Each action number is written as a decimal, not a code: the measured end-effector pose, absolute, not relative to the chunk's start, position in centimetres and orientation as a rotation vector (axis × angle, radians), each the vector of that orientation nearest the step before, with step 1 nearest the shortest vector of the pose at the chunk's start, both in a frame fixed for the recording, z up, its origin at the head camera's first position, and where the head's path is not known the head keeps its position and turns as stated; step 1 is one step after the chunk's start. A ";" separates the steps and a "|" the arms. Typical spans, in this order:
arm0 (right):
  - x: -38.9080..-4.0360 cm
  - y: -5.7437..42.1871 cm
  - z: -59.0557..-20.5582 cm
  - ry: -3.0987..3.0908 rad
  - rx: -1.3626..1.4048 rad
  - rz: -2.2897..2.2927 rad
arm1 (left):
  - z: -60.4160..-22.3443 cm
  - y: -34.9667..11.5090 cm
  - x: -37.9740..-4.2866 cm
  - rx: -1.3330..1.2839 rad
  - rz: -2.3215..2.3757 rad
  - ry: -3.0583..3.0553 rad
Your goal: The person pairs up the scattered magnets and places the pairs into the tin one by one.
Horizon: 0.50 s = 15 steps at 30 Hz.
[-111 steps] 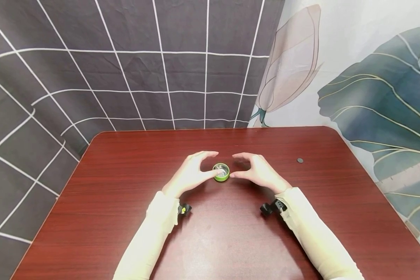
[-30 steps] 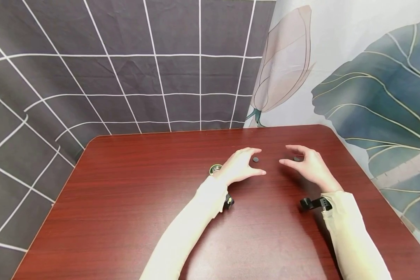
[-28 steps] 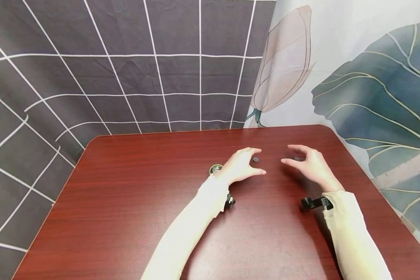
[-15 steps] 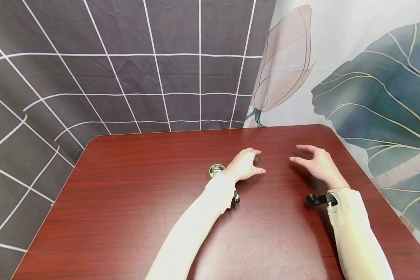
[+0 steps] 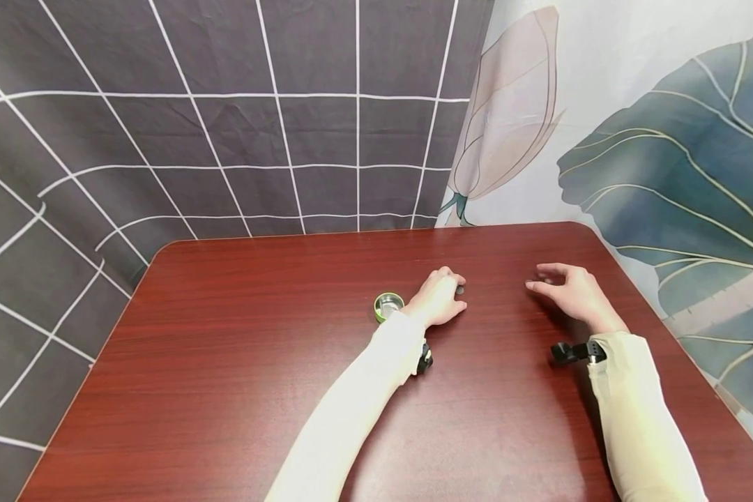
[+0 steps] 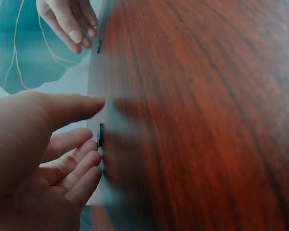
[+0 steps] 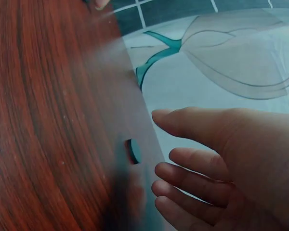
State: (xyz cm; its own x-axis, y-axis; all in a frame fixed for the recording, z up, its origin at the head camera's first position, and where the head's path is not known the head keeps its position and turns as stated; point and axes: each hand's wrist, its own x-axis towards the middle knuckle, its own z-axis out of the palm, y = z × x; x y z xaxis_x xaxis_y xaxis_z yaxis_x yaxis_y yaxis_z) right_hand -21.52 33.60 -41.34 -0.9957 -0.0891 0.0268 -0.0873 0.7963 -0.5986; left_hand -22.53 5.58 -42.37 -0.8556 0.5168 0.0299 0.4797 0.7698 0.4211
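Two sleeves [image 5: 345, 411] are stretched over the glossy, dark-streaked red table [image 5: 226, 362]. A round green bowl [image 5: 387, 305], shiny inside, has been bared further as the left hand [image 5: 436, 300] was shifted; its thumb and fingers are parted beside a thin dark disc [image 6: 100, 135], contact unclear. The right hand [image 5: 577, 293], likewise parted, has been moved outward beside a second disc [image 7: 134, 151]; both seem reachable, ungripped. Behind, a gridded curtain [image 5: 213, 132] is hung.
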 end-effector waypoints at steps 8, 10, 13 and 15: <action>-22.2 33.7 -42.1 3.019 -0.162 -0.918 | -42.0 5.6 -22.4 0.837 0.613 2.871; -22.3 33.5 -42.1 3.033 -0.173 -0.896 | -41.9 5.6 -22.3 0.825 0.623 2.869; -22.3 33.1 -42.2 3.036 -0.181 -0.885 | -41.9 5.7 -22.3 0.809 0.642 2.876; -22.4 32.8 -42.3 3.038 -0.185 -0.881 | -41.9 5.8 -22.2 0.801 0.655 2.883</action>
